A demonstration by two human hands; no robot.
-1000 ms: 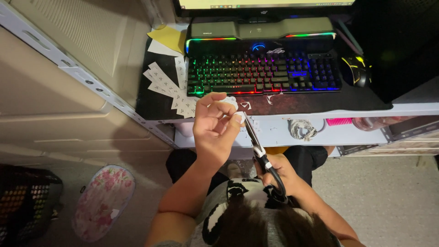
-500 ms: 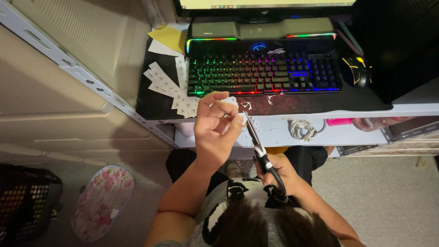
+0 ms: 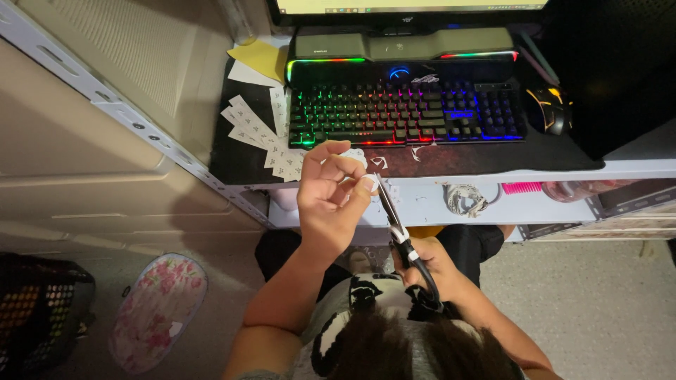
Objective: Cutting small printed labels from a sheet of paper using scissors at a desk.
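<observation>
Scissors point(image 3: 396, 224) sit clamped in your right hand point(image 3: 426, 266), fingers through the black handles, blades angled up into a small white paper piece point(image 3: 359, 160). Your left hand point(image 3: 329, 193) pinches that piece between fingertips, just in front of the desk edge point(image 3: 493, 174). Beyond lie paper strips point(image 3: 262, 137), a backlit keyboard point(image 3: 405, 112) and a mouse point(image 3: 547, 109).

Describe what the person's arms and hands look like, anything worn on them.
Both arms are bare to the upper arm: no sleeves, gloves, watch or bands show. The left hand has pale, light-coloured fingernails. The right hand shows no rings either.
</observation>
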